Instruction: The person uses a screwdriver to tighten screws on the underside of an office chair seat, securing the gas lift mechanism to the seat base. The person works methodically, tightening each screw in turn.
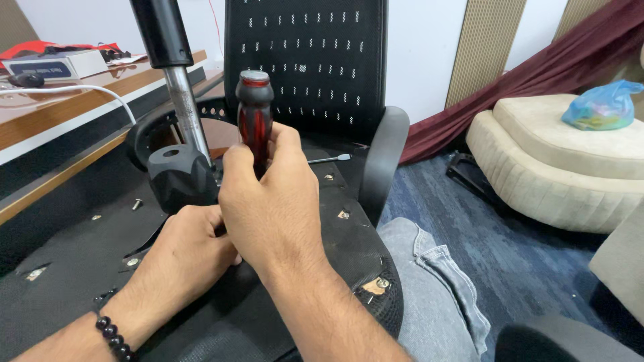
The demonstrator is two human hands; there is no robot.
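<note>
An office chair lies overturned, the underside of its seat (80, 268) facing up, and a screwdriver (255, 110) stands upright over the middle of it. The right hand (268, 201) is clenched around the lower half of the screwdriver handle, fingers wrapped on the far side and thumb near, so the top of the handle rises clear above the fist while the shaft and tip are hidden below it. The left hand (184, 258) sits just beneath and to the left, pressed against the seat underside next to the black mechanism housing (181, 177); its fingers curl under the right hand, and whether they pinch anything cannot be told from this angle.

The mesh backrest (305, 64) stands behind, with a curved armrest (386, 154) to its right. A black and chrome gas cylinder (174, 74) rises from the housing. A wooden desk (80, 100) runs along the left, a white cable (74, 90) across it. Blue carpet (496, 241) covers the floor; a cream ottoman (557, 167) carries a blue plastic bag (604, 106), a maroon curtain (537, 74) behind it.

The screwdriver handle is glossy red and black with a rounded cap. A second, thin screwdriver (332, 159) lies on the seat beyond the hands. Small screws (137, 203) dot the underside. A dark bead bracelet (111, 333) circles the left wrist.
</note>
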